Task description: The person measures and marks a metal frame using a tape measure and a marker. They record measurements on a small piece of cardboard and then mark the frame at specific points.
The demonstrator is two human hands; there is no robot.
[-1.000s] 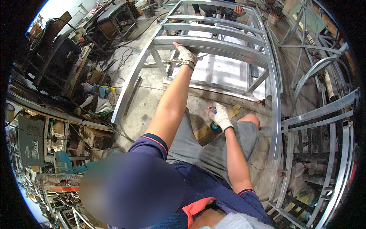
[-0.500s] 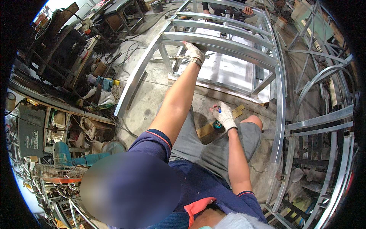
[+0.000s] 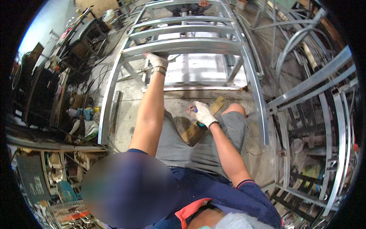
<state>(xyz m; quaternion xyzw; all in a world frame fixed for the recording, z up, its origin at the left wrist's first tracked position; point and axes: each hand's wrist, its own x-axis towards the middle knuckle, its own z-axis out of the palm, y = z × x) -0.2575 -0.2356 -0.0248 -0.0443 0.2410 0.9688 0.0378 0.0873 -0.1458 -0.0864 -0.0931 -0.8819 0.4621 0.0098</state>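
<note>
A silvery metal frame (image 3: 183, 46) with several crossbars stands in front of me. My gloved left hand (image 3: 157, 61) reaches out to its nearest thick crossbar, near the left end, and its fingers are closed at the bar's lower edge. My gloved right hand (image 3: 204, 113) is above my lap, fingers bent round a small blue object (image 3: 196, 109) whose kind I cannot make out. Just under that hand shows part of a teal and black round case, like a tape measure (image 3: 200, 124). A flat yellow strip (image 3: 190, 133) lies slanting beneath the right hand, between my legs.
At the frame's far end is another person's hand (image 3: 204, 3). More metal frames (image 3: 282, 97) stand on the right. On the left are cluttered shelves (image 3: 57, 149), with cables (image 3: 97, 78) on the floor. A white panel (image 3: 198, 68) lies beneath the frame.
My view has turned, so the metal frame and both hands appear farther left. The left hand stays at the crossbar, and the right hand keeps its closed pose over my lap.
</note>
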